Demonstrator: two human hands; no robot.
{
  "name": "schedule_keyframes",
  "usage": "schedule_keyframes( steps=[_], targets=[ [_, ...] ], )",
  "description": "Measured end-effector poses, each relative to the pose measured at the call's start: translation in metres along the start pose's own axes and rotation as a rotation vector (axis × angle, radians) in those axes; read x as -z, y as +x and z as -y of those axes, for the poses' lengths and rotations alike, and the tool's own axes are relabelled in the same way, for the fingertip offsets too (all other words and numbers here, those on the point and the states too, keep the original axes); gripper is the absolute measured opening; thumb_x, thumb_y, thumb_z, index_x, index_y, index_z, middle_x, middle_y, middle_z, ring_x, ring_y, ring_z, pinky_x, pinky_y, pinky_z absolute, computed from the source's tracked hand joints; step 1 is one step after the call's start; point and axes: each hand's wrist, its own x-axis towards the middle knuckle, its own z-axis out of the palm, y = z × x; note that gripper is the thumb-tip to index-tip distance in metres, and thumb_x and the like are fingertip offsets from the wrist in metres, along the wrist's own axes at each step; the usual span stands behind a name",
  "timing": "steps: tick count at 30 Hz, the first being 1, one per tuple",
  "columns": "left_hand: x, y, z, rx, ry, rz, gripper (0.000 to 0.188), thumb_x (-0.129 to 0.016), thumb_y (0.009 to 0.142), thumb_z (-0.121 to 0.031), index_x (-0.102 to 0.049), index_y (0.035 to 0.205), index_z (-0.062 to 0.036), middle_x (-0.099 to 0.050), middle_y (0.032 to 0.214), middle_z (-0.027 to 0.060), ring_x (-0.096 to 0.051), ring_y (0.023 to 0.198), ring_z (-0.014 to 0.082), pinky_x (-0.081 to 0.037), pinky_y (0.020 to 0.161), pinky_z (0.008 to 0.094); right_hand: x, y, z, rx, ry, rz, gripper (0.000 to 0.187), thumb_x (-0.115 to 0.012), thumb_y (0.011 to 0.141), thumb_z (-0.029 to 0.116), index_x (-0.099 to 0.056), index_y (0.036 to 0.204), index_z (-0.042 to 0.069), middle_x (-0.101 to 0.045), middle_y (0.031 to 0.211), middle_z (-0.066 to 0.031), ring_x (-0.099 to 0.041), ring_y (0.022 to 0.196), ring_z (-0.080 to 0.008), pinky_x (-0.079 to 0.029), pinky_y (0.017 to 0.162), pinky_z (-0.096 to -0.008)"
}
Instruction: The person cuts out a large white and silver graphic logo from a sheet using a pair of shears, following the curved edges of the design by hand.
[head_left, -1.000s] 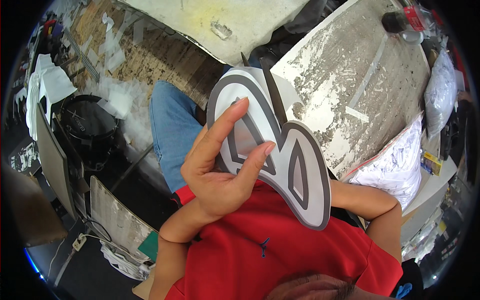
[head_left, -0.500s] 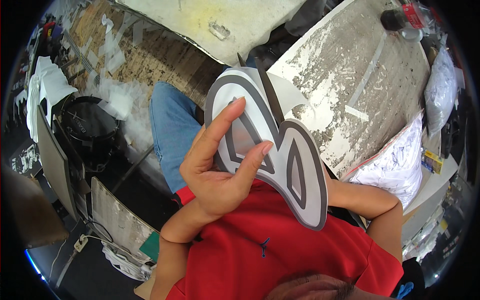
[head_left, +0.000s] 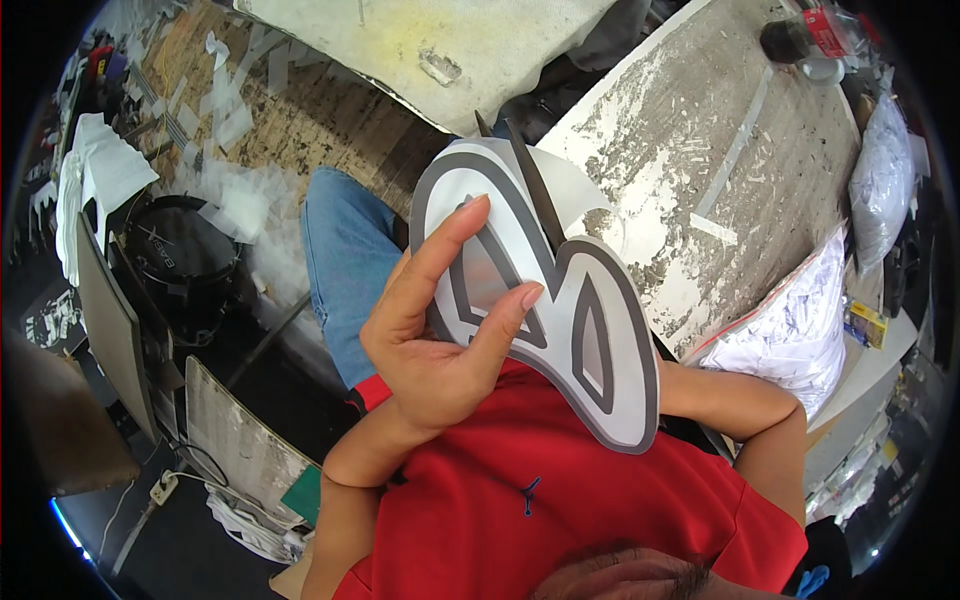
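Note:
My left hand grips a white sheet cutout with thick grey outlines and two inner window shapes. Its thumb and forefinger press on the front; the other fingers are behind the sheet. Dark pointed scissors stand at the sheet's far edge, one blade in front and the other mostly behind it, just above the notch between the two lobes. Paler sheet material lies beyond the blade. My right forearm comes in from the right and runs behind the cutout, on the scissors' side; the right hand and its fingers are hidden there.
A worn, paint-flaked board lies to the right, with a dark drink bottle at its far end. A clear bag of white scraps sits beside it. At left are a black round container and translucent scraps.
The scissor tips have come slightly closer together. The narrower lobe of the cutout has shifted a little up and to the right; my left hand stays nearly still.

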Motion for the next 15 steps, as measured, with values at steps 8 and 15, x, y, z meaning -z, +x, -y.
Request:
schedule_keyframes(
  steps=[8,15],
  targets=[
    [-0.0039,0.0036,-0.0009,-0.011,-0.038,-0.067,0.058,-0.079,0.075,0.004,-0.059,0.130,0.0035,-0.063,0.119,0.0143,-0.061,0.106,0.0162,-0.050,0.089,0.0259,0.0039,0.0010,0.0036,0.074,-0.086,0.001,0.070,-0.074,0.082,0.025,-0.045,0.139,-0.005,-0.070,0.096,-0.0170,-0.070,0.076,-0.0329,-0.056,0.068,-0.0385],
    [-0.0006,0.0052,-0.0004,-0.025,-0.016,-0.044,0.058,-0.079,0.075,0.004,-0.060,0.129,0.0034,-0.063,0.121,0.0148,-0.061,0.108,0.0171,-0.049,0.091,0.0265,0.0044,0.0009,0.0011,0.070,-0.036,0.026,0.067,-0.074,0.082,0.023,-0.047,0.137,-0.005,-0.070,0.094,-0.0164,-0.070,0.074,-0.0317,-0.055,0.067,-0.0376]
  ],
)
